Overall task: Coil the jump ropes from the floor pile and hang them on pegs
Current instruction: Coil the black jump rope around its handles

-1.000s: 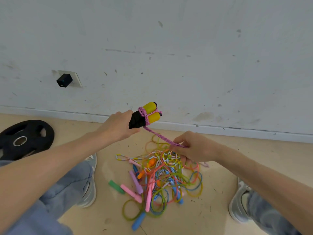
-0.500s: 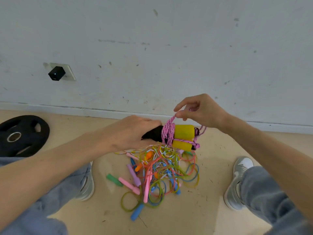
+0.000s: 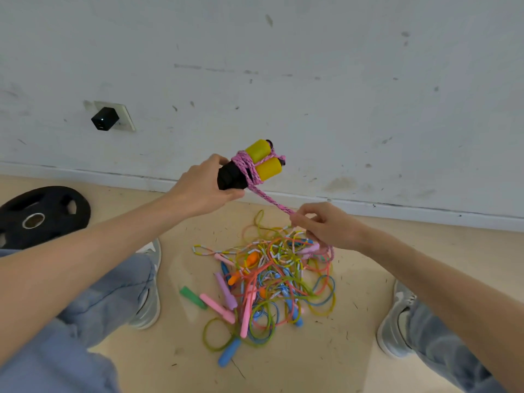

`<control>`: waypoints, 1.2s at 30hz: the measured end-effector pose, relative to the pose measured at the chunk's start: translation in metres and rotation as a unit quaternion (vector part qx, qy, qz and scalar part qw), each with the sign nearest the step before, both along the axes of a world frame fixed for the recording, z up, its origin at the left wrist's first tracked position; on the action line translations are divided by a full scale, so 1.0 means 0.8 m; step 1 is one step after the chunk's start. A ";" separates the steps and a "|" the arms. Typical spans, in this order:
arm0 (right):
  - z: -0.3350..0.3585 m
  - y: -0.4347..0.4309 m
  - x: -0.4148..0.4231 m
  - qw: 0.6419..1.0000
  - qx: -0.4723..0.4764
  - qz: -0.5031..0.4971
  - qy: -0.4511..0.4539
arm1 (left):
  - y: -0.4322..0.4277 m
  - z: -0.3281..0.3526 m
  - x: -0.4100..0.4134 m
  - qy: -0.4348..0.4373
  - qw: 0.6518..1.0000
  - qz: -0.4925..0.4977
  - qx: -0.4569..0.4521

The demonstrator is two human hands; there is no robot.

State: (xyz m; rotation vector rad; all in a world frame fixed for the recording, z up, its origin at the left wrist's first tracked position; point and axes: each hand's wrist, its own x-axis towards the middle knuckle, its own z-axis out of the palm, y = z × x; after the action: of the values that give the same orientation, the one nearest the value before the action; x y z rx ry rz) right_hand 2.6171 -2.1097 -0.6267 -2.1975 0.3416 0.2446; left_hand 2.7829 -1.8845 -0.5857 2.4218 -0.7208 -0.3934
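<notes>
Pink jump rope (image 3: 269,198) had gained another turn. Half a second before, the right hand (image 3: 329,229) had been up over the handles (image 3: 262,160), laying the cord across them. Now it had dropped low and to the right, drawing the strand taut on a slant down from the bundle. The left hand (image 3: 198,191) had meanwhile tipped the two handles from level to pointing up toward the wall (image 3: 340,80). It matched the pose of a second earlier, so I took it for one full wrap done and the next about to start.

Left fingers (image 3: 229,195) were curled tight round the black ends of the handles. The pink windings sat just past the fingertips, between them and the yellow foam. Right fingers (image 3: 300,218) pinched the strand narrowly. The slack ran on under that hand and hung toward the pile (image 3: 272,282) of other ropes on the floor (image 3: 354,350), though how much was left I could not tell. Coiling of this rope looked well along but not finished, the pile still waited, and no pegs were in sight
</notes>
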 end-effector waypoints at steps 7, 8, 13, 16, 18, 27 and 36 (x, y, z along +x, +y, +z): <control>0.019 0.030 0.006 0.991 -0.085 0.093 -0.036 | 0.002 0.000 0.011 -0.114 0.991 0.017 0.064; 0.028 0.034 0.008 0.992 -0.065 0.101 -0.041 | 0.003 -0.004 0.008 -0.160 0.983 -0.005 0.093; 0.085 0.035 0.014 0.958 -0.144 0.115 -0.217 | 0.001 -0.013 -0.006 -0.286 0.935 -0.139 0.159; 0.103 0.020 0.015 0.945 -0.173 0.067 -0.270 | -0.002 -0.010 -0.021 -0.295 0.910 -0.239 0.165; 0.106 0.010 0.017 0.952 -0.147 0.039 -0.264 | -0.005 -0.010 -0.032 -0.274 0.896 -0.316 0.149; 0.036 -0.030 0.016 0.984 0.090 0.016 -0.154 | -0.003 -0.006 -0.036 -0.174 0.918 -0.352 -0.047; -0.004 0.006 0.009 0.996 -0.035 0.067 -0.040 | -0.007 0.005 -0.006 -0.012 0.977 -0.010 -0.214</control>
State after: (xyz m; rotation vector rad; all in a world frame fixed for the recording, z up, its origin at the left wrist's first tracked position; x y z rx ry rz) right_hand 2.6247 -2.1049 -0.6303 -2.2958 0.1615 0.2199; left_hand 2.7784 -1.8904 -0.5817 2.0171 -0.7532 -0.1901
